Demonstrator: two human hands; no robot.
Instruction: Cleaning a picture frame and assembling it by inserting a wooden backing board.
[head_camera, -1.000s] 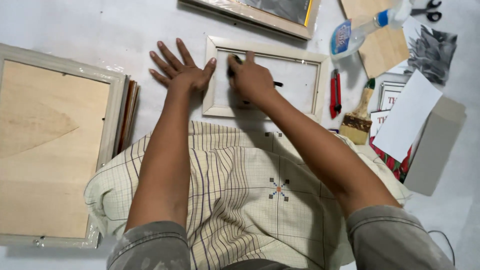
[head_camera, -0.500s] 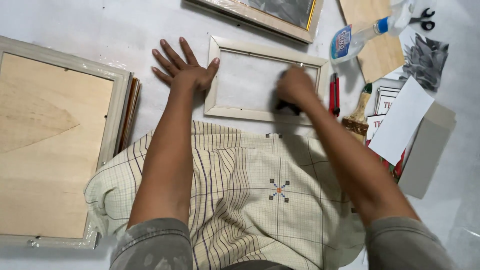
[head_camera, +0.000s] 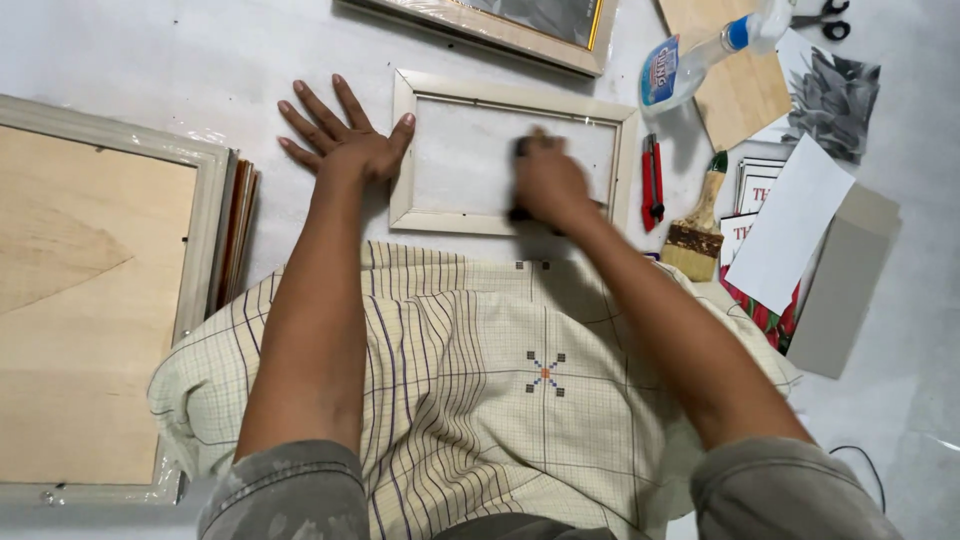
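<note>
The left hand (head_camera: 340, 140) lies flat and fully open on the white table (head_camera: 150, 70), fingers spread, gripping nothing. Its thumb presses against the left rail of a small cream picture frame (head_camera: 405, 150), which lies flat just to the right of that hand.

The right hand (head_camera: 545, 185) rests inside the frame's opening, near its right rail, curled down over something small and dark (head_camera: 520, 148) that peeks out at the fingertips. The hand is blurred, so what that dark thing is cannot be told, nor how tightly the fingers close on it.

Just right of the right hand, beyond the frame's rail, lies a red utility knife (head_camera: 652, 180); further right sits a wooden-handled paintbrush (head_camera: 697, 225), then a white sheet (head_camera: 790, 225) over a grey board (head_camera: 845, 285) and some printed cards (head_camera: 755, 185). Up and to the right of the right hand a clear spray bottle (head_camera: 700, 60) lies on a thin plywood panel (head_camera: 745, 85), with scissors (head_camera: 822, 18) beyond it.

Above both hands, a larger frame (head_camera: 500, 25) runs off the top edge. Far to the left of the left hand is a big frame with a plywood back (head_camera: 90, 290), with a stack of thin boards (head_camera: 237, 240) at its right side. Below both forearms a checked cream cloth (head_camera: 480, 390) covers the person's lap.
</note>
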